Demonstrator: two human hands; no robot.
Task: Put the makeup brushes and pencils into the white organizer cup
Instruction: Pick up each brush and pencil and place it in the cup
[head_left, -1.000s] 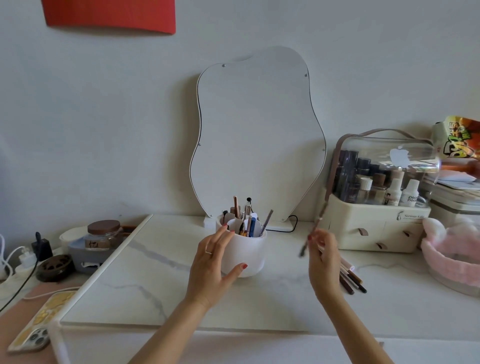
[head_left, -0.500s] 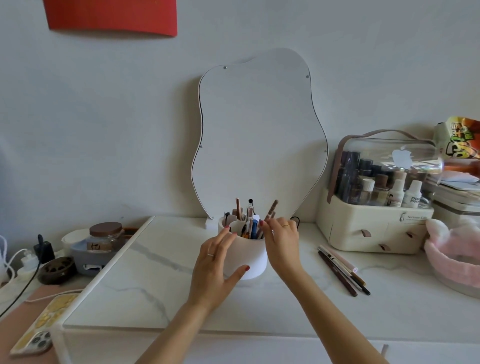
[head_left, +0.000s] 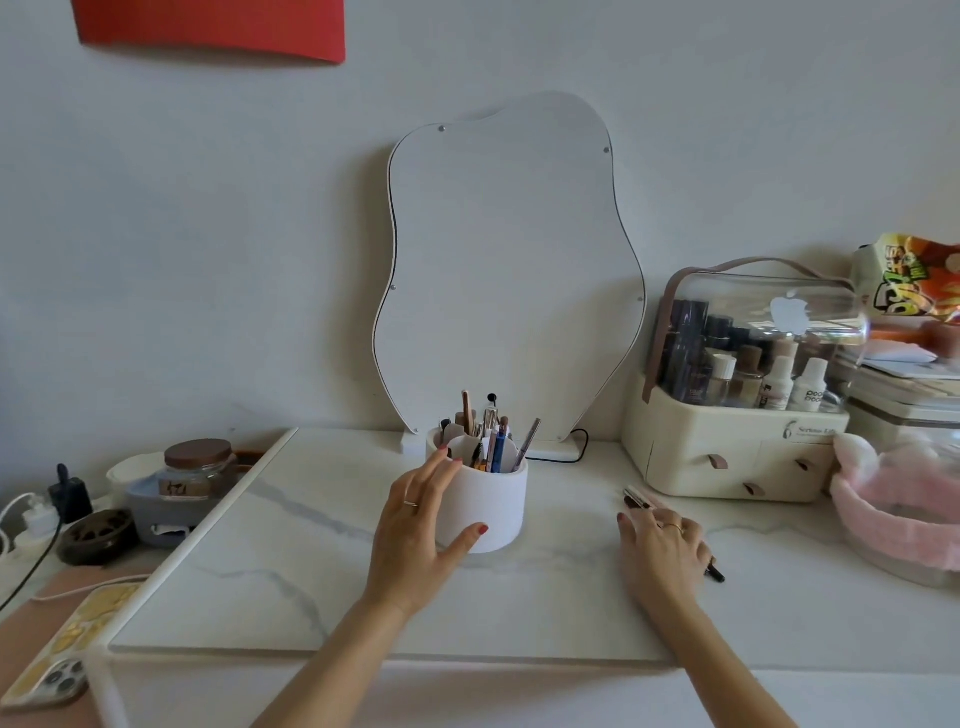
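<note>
The white organizer cup (head_left: 493, 506) stands on the marble desk in front of the mirror, with several brushes and pencils (head_left: 491, 434) upright in it. My left hand (head_left: 423, 525) wraps around the cup's left side, thumb against its front. My right hand (head_left: 660, 545) lies palm down on the desk to the right, fingers spread over a small pile of loose pencils and brushes (head_left: 639, 500). Only their ends show, one light tip above my fingers and one dark tip (head_left: 716, 574) at the lower right. I cannot tell whether any is gripped.
A wavy mirror (head_left: 509, 270) leans on the wall behind the cup. A cream cosmetics box (head_left: 737, 457) with a clear lid stands right, and a pink headband (head_left: 898, 499) beyond it. Left of the marble slab are a jar (head_left: 197, 462), chargers and a phone (head_left: 57, 670).
My right hand dropped a pencil into the cup, then moved right and down onto the loose pencils on the desk. My left hand has stayed on the cup.
</note>
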